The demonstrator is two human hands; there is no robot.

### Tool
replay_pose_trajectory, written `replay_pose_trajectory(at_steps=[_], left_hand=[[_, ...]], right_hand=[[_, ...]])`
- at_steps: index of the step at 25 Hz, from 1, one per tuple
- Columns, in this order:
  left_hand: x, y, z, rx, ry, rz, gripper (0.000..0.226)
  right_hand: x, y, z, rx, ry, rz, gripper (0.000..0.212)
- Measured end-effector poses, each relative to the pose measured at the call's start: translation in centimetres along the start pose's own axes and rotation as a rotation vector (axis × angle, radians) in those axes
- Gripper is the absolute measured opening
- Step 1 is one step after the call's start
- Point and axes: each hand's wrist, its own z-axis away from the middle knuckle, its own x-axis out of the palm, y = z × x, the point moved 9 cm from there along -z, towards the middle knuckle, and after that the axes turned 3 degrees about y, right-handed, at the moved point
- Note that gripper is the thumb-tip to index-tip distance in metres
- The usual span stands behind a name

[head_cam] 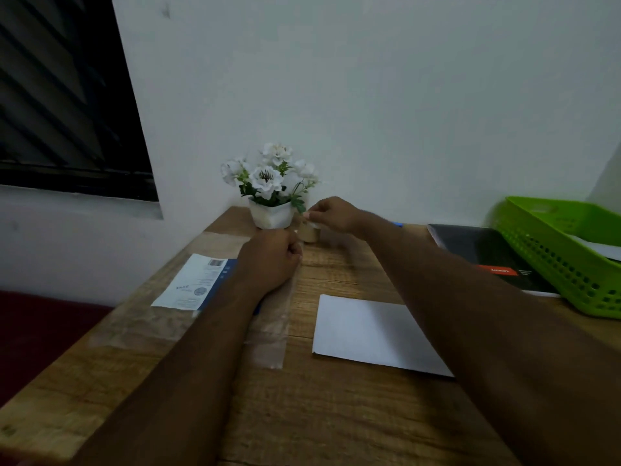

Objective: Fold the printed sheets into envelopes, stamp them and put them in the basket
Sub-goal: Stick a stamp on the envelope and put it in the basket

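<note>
A printed sheet [196,280] with blue edging lies flat at the left of the wooden table [336,415], its right part under my left arm. A plain white folded sheet [363,327] lies in the middle right. The green plastic basket [551,250] stands at the far right with white paper inside. My right hand [332,215] reaches far forward and pinches a small white piece at the top of a small beige roll [309,234] by the flower pot. My left hand [268,260] is curled into a fist just left of that roll; nothing shows in it.
A white pot of white flowers [270,215] stands at the back against the wall, touching distance from both hands. A black book [487,252] lies under the basket's left side. Glossy clear tape patches [268,338] cover parts of the table. A dark window is at the left.
</note>
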Motion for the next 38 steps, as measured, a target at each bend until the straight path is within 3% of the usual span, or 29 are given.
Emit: replay_pose_trajectory(at_steps=[5,8,16,22,26,31,34,38], left_hand=[[0.4,0.0,-0.4,0.009,-0.022,-0.026,0.012],[0.7,-0.1,-0.4,0.006,-0.048,-0.012,0.011],[0.9,-0.6,-0.5,-0.044,-0.041,0.008,0.01],[-0.2,0.8,-0.6,-0.044,0.109,0.147,0.047],[-1.3,3.3,-0.4,0.06,0.166,0.337,0.043],[-1.0,7.2,1.0,0.271,0.102,0.451,0.046],[-1.3,10.5,2.6,0.436,0.065,0.53,0.054],[-1.3,11.7,3.4,0.49,0.044,0.558,0.052]], right_hand=[[2.8,1.5,-2.2,0.107,-0.288,0.186,0.057],[3.7,1.8,-2.5,0.123,-0.359,0.204,0.06],[2.8,2.5,-2.8,0.107,-0.185,-0.053,0.048],[1.0,1.2,0.8,0.01,-0.081,-0.329,0.007],[-2.0,0.5,5.0,-0.024,0.08,-0.419,0.015],[-4.9,1.8,12.7,-0.041,0.127,-0.562,0.023],[-6.9,1.1,16.2,-0.159,0.184,-0.449,0.026],[-8.1,0.4,18.5,-0.272,0.321,-0.256,0.027]])
